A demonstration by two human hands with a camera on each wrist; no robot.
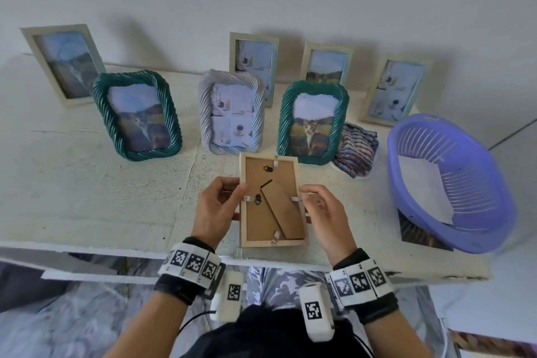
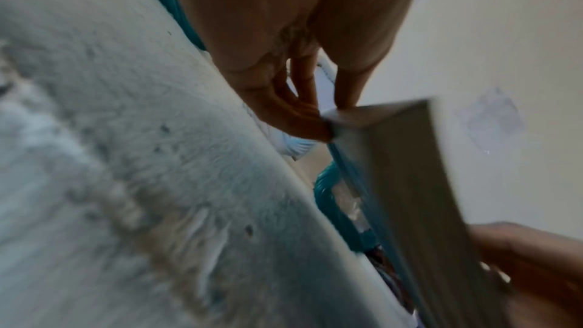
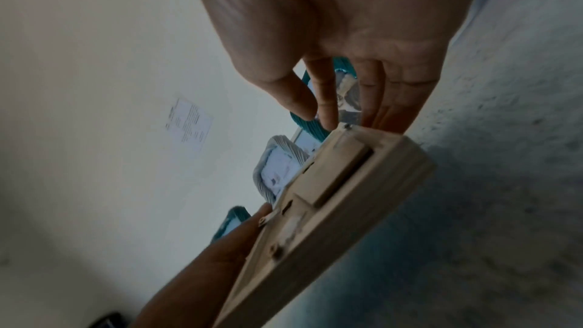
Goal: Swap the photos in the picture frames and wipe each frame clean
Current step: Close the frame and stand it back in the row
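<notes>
The cream wooden frame point(image 1: 272, 200) faces back-up above the table point(image 1: 96, 183), its long axis running away from me. Its brown backing board shows a folded stand and small turn clips. My left hand point(image 1: 216, 208) pinches its left edge; my right hand point(image 1: 325, 212) curls its fingers around the right edge. Beyond stand the twisted-rim frames.

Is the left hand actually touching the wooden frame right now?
Touching. The head view shows the left hand gripping the left edge of the wooden frame, thumb over the rim.
</notes>
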